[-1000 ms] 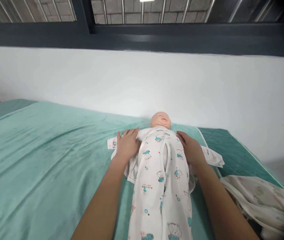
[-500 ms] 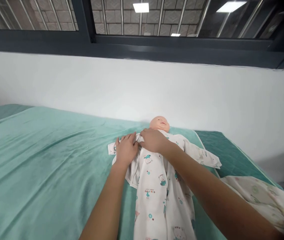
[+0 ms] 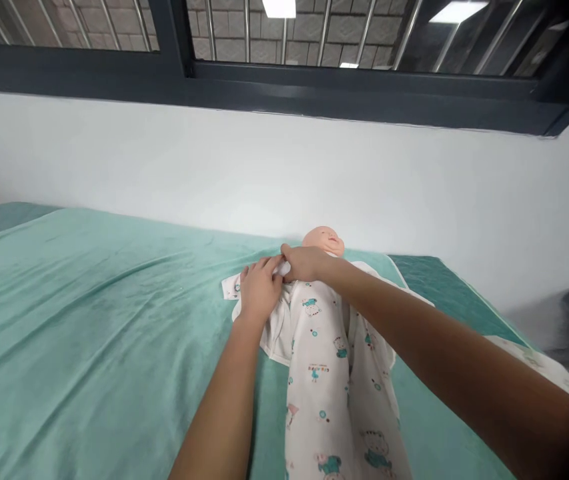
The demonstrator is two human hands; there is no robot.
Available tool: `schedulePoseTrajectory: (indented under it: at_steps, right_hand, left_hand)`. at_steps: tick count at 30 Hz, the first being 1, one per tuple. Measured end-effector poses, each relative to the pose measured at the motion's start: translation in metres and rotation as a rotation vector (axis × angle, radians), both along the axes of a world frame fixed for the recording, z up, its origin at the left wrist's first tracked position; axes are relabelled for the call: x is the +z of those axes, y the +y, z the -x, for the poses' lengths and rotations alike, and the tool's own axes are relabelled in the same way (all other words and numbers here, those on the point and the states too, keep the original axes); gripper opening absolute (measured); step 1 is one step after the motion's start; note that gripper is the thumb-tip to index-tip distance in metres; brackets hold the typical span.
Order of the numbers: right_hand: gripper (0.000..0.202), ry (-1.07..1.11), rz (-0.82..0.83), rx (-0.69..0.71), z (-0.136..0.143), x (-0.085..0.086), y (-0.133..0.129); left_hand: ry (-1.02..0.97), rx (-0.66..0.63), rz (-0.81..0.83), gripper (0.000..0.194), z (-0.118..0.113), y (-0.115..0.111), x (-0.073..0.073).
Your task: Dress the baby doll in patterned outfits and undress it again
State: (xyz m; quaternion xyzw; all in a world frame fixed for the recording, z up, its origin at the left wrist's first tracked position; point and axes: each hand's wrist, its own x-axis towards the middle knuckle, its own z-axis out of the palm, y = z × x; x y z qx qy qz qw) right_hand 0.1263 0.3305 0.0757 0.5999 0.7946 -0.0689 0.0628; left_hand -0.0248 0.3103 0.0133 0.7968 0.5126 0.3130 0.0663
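Observation:
A baby doll (image 3: 322, 239) lies on its back near the wall, its bare head turned to the right. White baby clothes (image 3: 317, 333) with teal and pink animal prints cover its body and run down toward me. My left hand (image 3: 260, 287) is closed over the sleeve at the doll's shoulder on the left side; the cuff sticks out past my fingers. Right beside it, my right hand (image 3: 307, 264) grips a bunched bit of the same cloth just below the head. The fingertips of both hands nearly meet, and the doll's arm is hidden.
A light green plush sheet (image 3: 114, 320) with soft folds covers the surface. Darker green cloth (image 3: 439, 287) shows at the right. Another printed cloth (image 3: 534, 360) lies behind my right forearm. A white wall (image 3: 214, 167) and a dark window frame (image 3: 314, 97) stand behind.
My right hand has shifted slightly up and now pinches the bunched cloth near my left fingertips. The right forearm has swung higher, covering more of the right sleeve. The view has shifted slightly.

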Motion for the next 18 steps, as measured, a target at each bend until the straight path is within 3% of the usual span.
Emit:
schedulePoseTrajectory:
  at_steps: [8, 13, 18]
  right_hand:
    - [0.044, 0.081, -0.056, -0.029, -0.032, 0.012, -0.016]
    - [0.037, 0.171, -0.128, -0.011, -0.054, 0.017, -0.023]
    - [0.038, 0.163, -0.151, -0.037, -0.071, 0.034, -0.031]
  left_hand:
    - [-0.094, 0.063, -0.07, 0.047, 0.003, 0.0, -0.004]
    - [-0.074, 0.101, -0.001, 0.05, 0.006, -0.002, -0.005]
    - [-0.071, 0.125, 0.054, 0.055, 0.008, -0.002, -0.007]
